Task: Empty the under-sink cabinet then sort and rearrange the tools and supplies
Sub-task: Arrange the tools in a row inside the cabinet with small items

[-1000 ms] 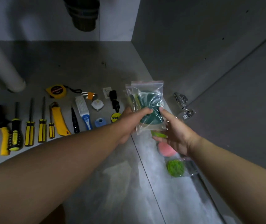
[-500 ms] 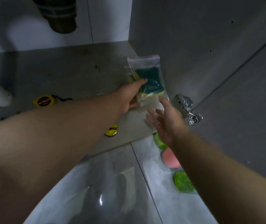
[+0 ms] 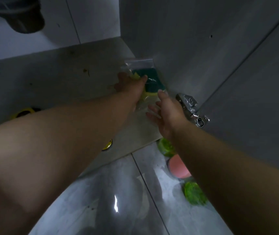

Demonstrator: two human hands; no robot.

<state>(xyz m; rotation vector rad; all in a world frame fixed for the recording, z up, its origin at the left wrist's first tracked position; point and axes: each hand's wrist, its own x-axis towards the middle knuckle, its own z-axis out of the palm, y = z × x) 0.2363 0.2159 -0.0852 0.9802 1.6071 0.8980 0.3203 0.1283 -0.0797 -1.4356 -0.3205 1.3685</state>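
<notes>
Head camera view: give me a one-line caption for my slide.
Left hand holds a clear bag of sponges by the cabinet's right wall; the open right hand hovers beside it.

Left hand [image 3: 130, 88] holding sponge bag [image 3: 152, 76], right hand [image 3: 167, 112] spread beside it

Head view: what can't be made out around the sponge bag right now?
All head view.
- Sponge bag: lower end hidden behind left hand and right hand; contact with cabinet floor unclear.
- Tape measure: mostly behind left forearm.
- Pink pad: partly under right forearm.
- Drain pipe: cut off by top edge, blurred.
</notes>
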